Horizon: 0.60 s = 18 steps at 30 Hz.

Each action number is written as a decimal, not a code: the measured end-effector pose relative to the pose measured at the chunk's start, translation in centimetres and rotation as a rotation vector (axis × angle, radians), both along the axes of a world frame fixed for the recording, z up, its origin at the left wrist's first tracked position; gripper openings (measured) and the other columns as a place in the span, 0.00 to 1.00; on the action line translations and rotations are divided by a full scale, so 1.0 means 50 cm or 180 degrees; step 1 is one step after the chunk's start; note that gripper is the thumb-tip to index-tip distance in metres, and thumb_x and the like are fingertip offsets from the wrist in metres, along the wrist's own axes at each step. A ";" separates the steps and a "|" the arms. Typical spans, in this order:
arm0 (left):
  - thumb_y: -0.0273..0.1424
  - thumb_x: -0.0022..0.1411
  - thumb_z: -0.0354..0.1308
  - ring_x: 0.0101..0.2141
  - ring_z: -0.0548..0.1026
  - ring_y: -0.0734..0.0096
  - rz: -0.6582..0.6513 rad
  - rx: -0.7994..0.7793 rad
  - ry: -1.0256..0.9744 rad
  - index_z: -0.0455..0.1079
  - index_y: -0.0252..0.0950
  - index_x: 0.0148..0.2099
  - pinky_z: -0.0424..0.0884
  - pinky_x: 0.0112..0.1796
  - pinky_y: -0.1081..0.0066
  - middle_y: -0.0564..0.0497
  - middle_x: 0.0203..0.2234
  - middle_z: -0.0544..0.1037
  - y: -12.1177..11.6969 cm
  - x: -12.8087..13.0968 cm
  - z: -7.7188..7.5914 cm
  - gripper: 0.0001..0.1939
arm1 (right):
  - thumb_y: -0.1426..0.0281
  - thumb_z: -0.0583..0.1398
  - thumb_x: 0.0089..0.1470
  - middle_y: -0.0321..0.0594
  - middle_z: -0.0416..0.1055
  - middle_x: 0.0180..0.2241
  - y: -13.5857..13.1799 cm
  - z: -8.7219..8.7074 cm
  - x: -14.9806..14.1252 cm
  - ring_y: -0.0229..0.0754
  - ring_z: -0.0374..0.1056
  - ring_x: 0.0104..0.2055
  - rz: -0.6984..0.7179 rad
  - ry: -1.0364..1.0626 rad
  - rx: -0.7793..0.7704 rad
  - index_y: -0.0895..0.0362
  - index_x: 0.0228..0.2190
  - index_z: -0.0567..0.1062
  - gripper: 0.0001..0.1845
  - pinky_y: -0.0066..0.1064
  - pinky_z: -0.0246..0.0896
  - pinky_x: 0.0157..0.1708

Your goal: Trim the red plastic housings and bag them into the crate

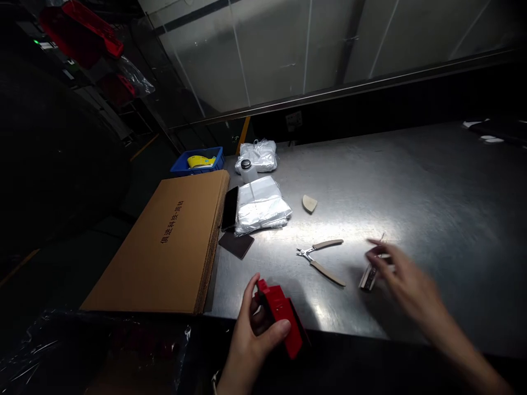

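My left hand [257, 337], at the table's front edge, grips a red plastic part [284, 315] with blocky, stepped sides between thumb and fingers. My right hand [409, 282], blurred by motion, is low over the table to the right. Its fingers close round a slim, pale-edged object with a dark middle [368, 278]; the hand covers part of it and its kind is unclear. Between the hands, a pair of nippers [315, 255] with beige handles lies spread on the metal. Beyond it rests a small cream wedge-shaped piece [309, 204].
Stacked flat cardboard [185, 241] fills the table's left end. Beside it are clear plastic bags [263, 206], a dark phone-like slab [230, 208], a brown flat piece [236, 244] and a capped bottle [248, 173]. A blue bin [219, 159] sits behind. Clear plastic film [37, 351] hangs lower left.
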State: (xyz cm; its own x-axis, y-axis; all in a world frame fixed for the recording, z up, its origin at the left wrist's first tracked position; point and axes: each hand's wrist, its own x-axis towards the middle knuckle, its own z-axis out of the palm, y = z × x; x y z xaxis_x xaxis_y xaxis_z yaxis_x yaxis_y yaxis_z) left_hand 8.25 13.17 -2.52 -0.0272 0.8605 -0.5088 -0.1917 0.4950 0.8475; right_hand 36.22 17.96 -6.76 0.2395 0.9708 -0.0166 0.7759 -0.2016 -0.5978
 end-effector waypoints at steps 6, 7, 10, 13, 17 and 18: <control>0.40 0.49 0.72 0.54 0.72 0.49 -0.0501 -0.0415 -0.0099 0.50 0.38 0.71 0.70 0.52 0.60 0.38 0.59 0.70 -0.021 0.008 -0.029 0.53 | 0.48 0.49 0.61 0.60 0.74 0.43 0.084 -0.043 0.069 0.73 0.70 0.47 -0.0356 -0.0604 -0.0024 0.59 0.56 0.68 0.34 0.59 0.65 0.36; 0.40 0.50 0.72 0.54 0.72 0.49 -0.0539 -0.0432 -0.0069 0.50 0.39 0.71 0.70 0.52 0.60 0.38 0.59 0.70 -0.023 0.008 -0.035 0.52 | 0.50 0.50 0.62 0.57 0.74 0.42 0.085 -0.049 0.061 0.69 0.71 0.46 -0.0308 -0.0575 0.0028 0.56 0.55 0.69 0.30 0.53 0.65 0.35; 0.40 0.52 0.71 0.54 0.72 0.48 -0.0603 -0.0409 0.0016 0.49 0.38 0.71 0.69 0.52 0.58 0.38 0.59 0.71 -0.021 0.001 -0.047 0.51 | 0.53 0.49 0.63 0.51 0.76 0.38 0.074 -0.050 0.044 0.61 0.73 0.40 -0.0180 -0.0315 0.0169 0.52 0.46 0.74 0.22 0.43 0.64 0.30; 0.39 0.53 0.71 0.53 0.73 0.47 -0.0616 -0.0343 0.0151 0.49 0.37 0.71 0.71 0.51 0.56 0.37 0.57 0.73 -0.007 -0.012 -0.053 0.50 | 0.52 0.50 0.63 0.49 0.77 0.36 0.038 -0.031 0.027 0.55 0.76 0.35 -0.0112 0.0210 0.0255 0.51 0.43 0.74 0.20 0.40 0.68 0.30; 0.37 0.52 0.72 0.50 0.76 0.49 -0.0698 -0.0448 -0.0096 0.48 0.36 0.71 0.72 0.50 0.56 0.38 0.53 0.77 0.019 -0.030 -0.058 0.51 | 0.52 0.53 0.63 0.41 0.79 0.29 -0.033 -0.002 -0.029 0.44 0.77 0.27 0.0478 0.1334 -0.0009 0.50 0.47 0.75 0.20 0.31 0.74 0.26; 0.36 0.52 0.72 0.50 0.76 0.50 -0.0686 -0.0506 -0.0215 0.48 0.36 0.71 0.72 0.50 0.57 0.39 0.52 0.78 0.025 -0.033 -0.058 0.51 | 0.53 0.55 0.63 0.39 0.80 0.29 -0.048 0.003 -0.047 0.43 0.77 0.27 0.0732 0.1659 -0.0150 0.49 0.47 0.76 0.19 0.29 0.74 0.25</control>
